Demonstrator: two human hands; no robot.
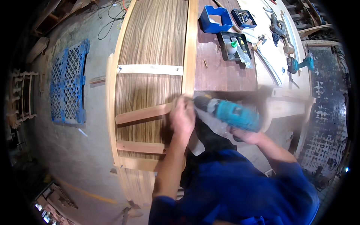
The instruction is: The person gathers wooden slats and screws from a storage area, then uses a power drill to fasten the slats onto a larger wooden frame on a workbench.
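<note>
My right hand [245, 135] grips a teal cordless drill [238, 114], blurred by motion, its dark chuck pointing left. Close to the chuck is my left hand [182, 117], fingers drawn together at the long wooden frame rail [190, 48]; blur hides what they pinch. A loose-looking wooden slat [144, 113] slants across the brown wood-grain panel [152, 33], its right end meeting my left hand. Nearer me lies a second slat [140, 146], partly behind my left forearm. Farther off, a pale crosspiece [150, 69] with screws spans the panel.
On the brown tabletop [225, 80] stand a blue box [215, 27], a box of small hardware [244, 18] and a black tray [240, 58] with a green-capped bottle [231, 47]. Another teal drill [302, 63] lies right. A blue pallet [68, 82] rests on the floor left.
</note>
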